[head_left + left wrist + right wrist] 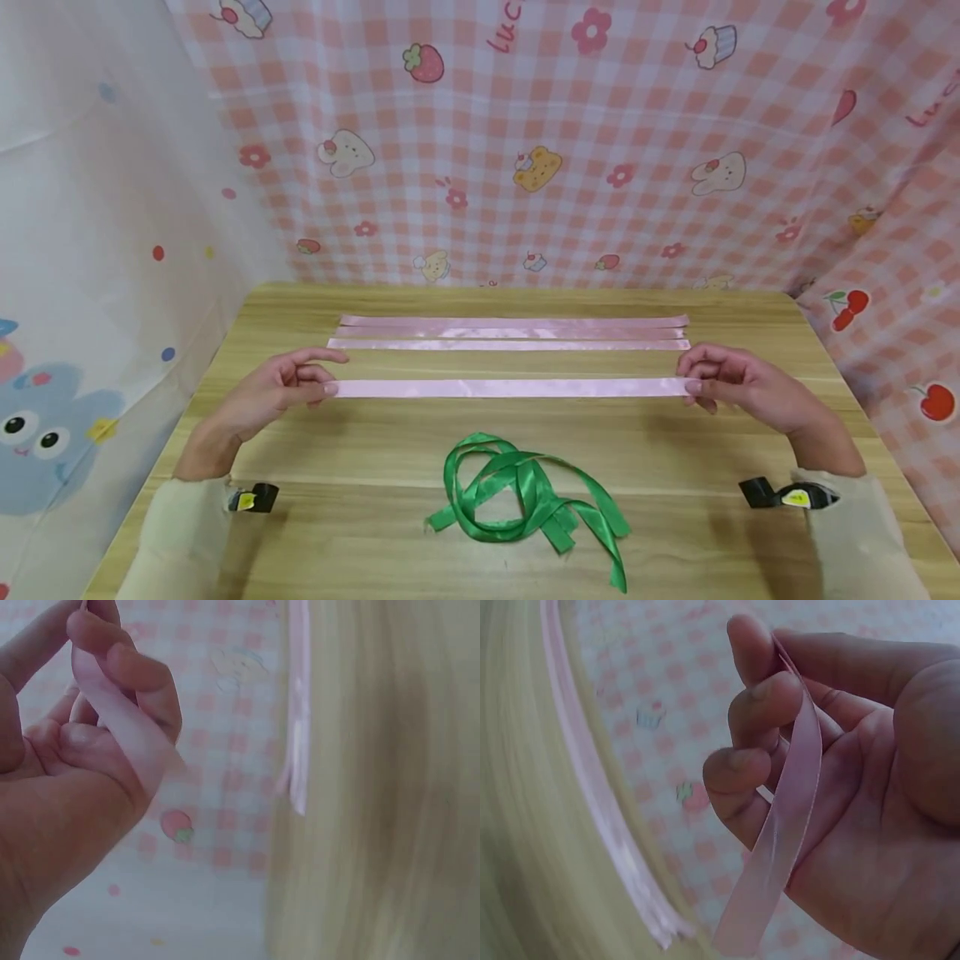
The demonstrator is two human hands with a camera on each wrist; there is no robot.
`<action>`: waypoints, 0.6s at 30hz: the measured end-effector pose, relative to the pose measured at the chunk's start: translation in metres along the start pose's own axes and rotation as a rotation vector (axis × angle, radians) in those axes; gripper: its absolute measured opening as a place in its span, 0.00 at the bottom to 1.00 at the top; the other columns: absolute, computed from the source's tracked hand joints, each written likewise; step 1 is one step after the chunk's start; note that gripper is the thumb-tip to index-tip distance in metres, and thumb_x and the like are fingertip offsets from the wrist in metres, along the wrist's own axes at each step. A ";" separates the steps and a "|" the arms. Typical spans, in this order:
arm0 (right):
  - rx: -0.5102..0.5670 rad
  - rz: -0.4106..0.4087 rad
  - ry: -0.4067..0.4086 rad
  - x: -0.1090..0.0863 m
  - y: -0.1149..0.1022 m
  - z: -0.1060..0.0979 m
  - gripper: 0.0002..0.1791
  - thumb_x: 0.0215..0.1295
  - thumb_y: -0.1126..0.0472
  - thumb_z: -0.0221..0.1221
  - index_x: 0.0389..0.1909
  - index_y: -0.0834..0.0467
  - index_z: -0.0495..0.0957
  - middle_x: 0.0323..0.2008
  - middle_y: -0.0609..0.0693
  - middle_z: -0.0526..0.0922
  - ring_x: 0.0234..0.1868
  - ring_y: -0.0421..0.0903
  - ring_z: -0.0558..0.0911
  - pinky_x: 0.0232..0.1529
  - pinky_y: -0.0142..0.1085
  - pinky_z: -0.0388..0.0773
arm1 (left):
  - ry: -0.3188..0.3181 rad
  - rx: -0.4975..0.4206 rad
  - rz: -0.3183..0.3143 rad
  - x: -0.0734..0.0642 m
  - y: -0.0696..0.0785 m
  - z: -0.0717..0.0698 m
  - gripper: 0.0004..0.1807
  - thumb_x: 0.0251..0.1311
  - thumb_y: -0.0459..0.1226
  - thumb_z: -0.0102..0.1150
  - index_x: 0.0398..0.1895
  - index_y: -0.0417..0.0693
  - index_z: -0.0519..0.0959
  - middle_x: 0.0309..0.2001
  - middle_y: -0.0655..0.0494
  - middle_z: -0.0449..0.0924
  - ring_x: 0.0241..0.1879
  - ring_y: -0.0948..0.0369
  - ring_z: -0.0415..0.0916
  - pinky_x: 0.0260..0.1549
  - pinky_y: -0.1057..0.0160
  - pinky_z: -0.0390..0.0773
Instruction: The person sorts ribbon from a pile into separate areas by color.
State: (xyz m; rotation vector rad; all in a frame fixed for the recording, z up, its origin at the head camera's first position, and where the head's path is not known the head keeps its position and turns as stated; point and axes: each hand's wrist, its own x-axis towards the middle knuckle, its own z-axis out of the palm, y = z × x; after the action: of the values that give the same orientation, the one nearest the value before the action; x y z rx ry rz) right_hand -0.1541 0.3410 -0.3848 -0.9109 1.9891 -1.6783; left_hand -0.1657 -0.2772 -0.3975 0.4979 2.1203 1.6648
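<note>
A pale pink satin ribbon (510,388) is stretched straight between both hands, held above the wooden table. My left hand (288,382) pinches its left end between thumb and fingers. At the other end my right hand (735,385) pinches it the same way. In the left wrist view a loose tail of the ribbon (124,724) runs across the palm. The right wrist view has another tail of the ribbon (776,825) hanging past the curled fingers. Beyond the hands, several pink ribbons (510,343) lie side by side on the table.
Nearer the table's front, green ribbons (528,492) lie in a loose looped heap. The wooden table (360,467) ends at a pink checked cloth (480,217) hanging behind it. White patterned cloth (97,250) hangs at the left.
</note>
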 end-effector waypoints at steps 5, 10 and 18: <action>-0.083 0.094 0.136 -0.008 0.009 -0.006 0.05 0.73 0.74 0.49 0.45 0.66 0.71 0.28 0.49 0.80 0.27 0.51 0.72 0.28 0.41 0.72 | 0.074 0.018 -0.054 -0.002 -0.013 -0.009 0.19 0.69 0.34 0.58 0.62 0.44 0.72 0.37 0.62 0.84 0.35 0.66 0.77 0.39 0.67 0.79; -0.111 0.139 0.217 -0.012 0.018 -0.011 0.04 0.73 0.72 0.51 0.45 0.69 0.70 0.28 0.48 0.79 0.28 0.48 0.73 0.31 0.38 0.72 | 0.137 -0.009 -0.109 -0.003 -0.023 -0.015 0.14 0.68 0.35 0.59 0.55 0.56 0.77 0.34 0.61 0.82 0.34 0.64 0.77 0.38 0.65 0.79; -0.083 0.174 0.361 -0.021 0.039 -0.021 0.05 0.72 0.71 0.53 0.45 0.68 0.72 0.31 0.48 0.84 0.30 0.44 0.77 0.34 0.34 0.74 | 0.244 -0.143 -0.216 0.000 -0.041 -0.022 0.15 0.69 0.35 0.58 0.57 0.44 0.74 0.36 0.59 0.85 0.37 0.63 0.83 0.40 0.64 0.82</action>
State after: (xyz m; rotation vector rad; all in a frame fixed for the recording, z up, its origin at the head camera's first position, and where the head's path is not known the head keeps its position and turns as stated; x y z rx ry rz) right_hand -0.1617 0.3736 -0.4203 -0.4644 2.3082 -1.7678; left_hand -0.1787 -0.3051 -0.4323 0.0215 2.1108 1.8080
